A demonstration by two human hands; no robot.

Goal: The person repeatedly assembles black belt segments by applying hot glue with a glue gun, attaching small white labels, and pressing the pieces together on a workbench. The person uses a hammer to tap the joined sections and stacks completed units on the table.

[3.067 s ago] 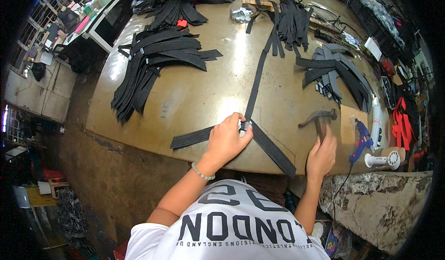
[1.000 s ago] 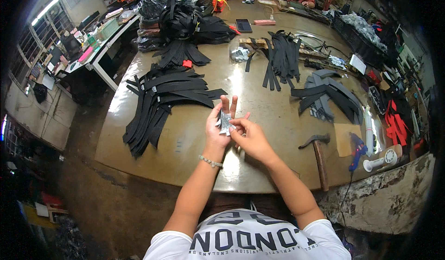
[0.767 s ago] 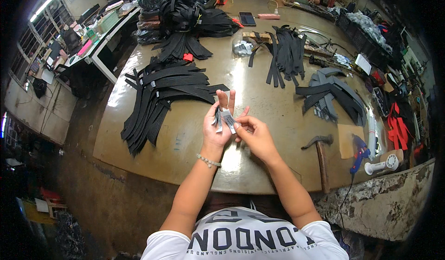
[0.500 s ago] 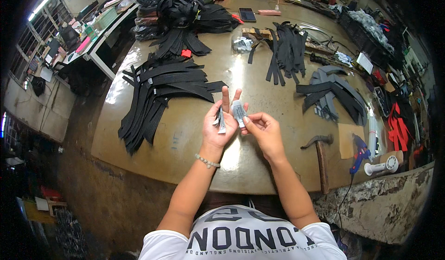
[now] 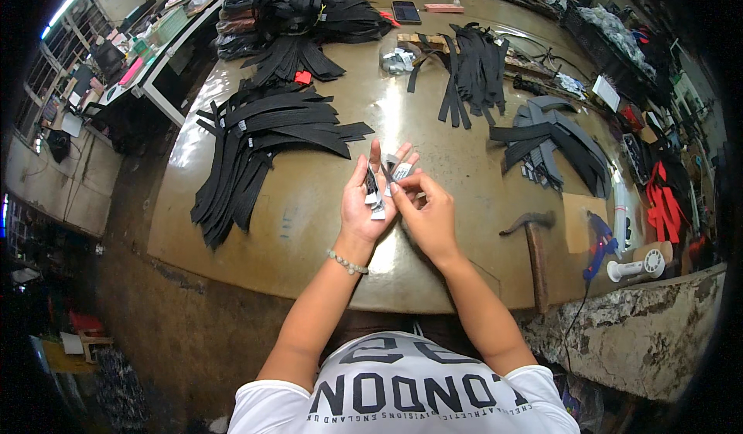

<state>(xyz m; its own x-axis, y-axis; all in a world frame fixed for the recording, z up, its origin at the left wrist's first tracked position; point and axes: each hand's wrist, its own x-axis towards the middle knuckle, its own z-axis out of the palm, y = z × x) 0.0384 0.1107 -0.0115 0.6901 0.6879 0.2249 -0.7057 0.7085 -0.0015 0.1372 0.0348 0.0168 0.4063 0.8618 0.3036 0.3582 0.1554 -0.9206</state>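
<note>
Palm up over the table, my left hand [image 5: 360,211] holds several small black-and-white fabric labels [image 5: 374,194], its fingers partly spread. The labels lie across the palm and against the base of the fingers. My right hand [image 5: 429,216] is closed in a pinch on one label [image 5: 402,172] at the left hand's fingers. Thumb and fingertips of the right hand hide part of that label. Left of my hands lies a fanned pile of black webbing straps [image 5: 263,136].
Further black straps [image 5: 474,70] lie at the far middle, and a grey-and-black strap pile [image 5: 553,144] is to the right. A hammer [image 5: 535,256], blue glue gun [image 5: 600,248] and white spool [image 5: 636,266] lie near the right edge. A phone [image 5: 405,12] lies at the back.
My right hand has moved slightly left and closer over the left palm. The pinched label has turned, and the labels in the left palm are more spread.
</note>
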